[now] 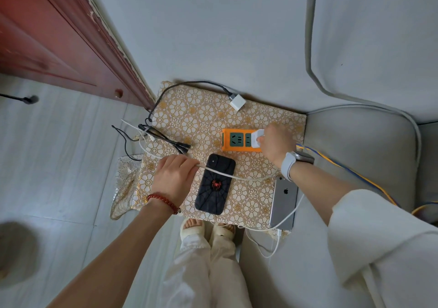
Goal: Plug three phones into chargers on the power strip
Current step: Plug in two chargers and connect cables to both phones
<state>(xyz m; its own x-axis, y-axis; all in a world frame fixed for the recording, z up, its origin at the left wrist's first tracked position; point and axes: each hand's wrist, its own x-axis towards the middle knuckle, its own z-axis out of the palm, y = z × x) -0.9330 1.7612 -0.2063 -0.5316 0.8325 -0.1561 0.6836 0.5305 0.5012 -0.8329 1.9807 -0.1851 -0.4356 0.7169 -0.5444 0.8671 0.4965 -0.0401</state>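
At frame centre, the right hand point(275, 145) fingers pinch a white charger point(257, 138) at the orange power strip point(237, 140) on the patterned desk point(189, 118). The left hand point(174, 177) fingers close around a white cable point(237, 177) lying across the black phone point(215, 184); a silver phone point(283, 201) lies lower right.
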